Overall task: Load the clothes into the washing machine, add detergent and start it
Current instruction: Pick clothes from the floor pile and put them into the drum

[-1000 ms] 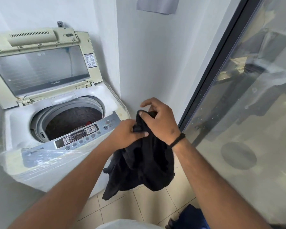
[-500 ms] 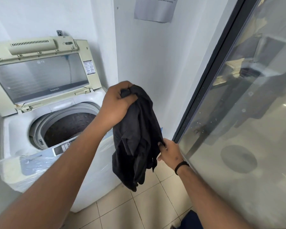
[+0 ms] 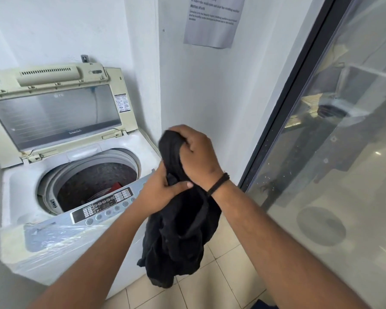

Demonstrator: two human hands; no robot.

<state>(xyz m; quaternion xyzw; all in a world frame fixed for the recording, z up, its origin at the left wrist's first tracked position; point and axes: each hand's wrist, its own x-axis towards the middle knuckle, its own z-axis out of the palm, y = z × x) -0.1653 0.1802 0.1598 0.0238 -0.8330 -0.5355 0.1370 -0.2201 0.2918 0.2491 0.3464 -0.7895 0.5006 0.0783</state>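
Both hands gripped a limp, matte black garment [image 3: 178, 237] — the left hand [image 3: 159, 192] pinching its middle, the right hand [image 3: 196, 157] clenched around its bunched top — just beside the open washing machine [image 3: 31, 175], whose perforated drum [image 3: 94, 181] held something red [image 3: 116, 188] beneath a raised, yellowed lid [image 3: 54, 112].

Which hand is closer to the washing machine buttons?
Left. The left hand sits right by the buttons, partly covering the panel's end. The right hand is higher and farther right.
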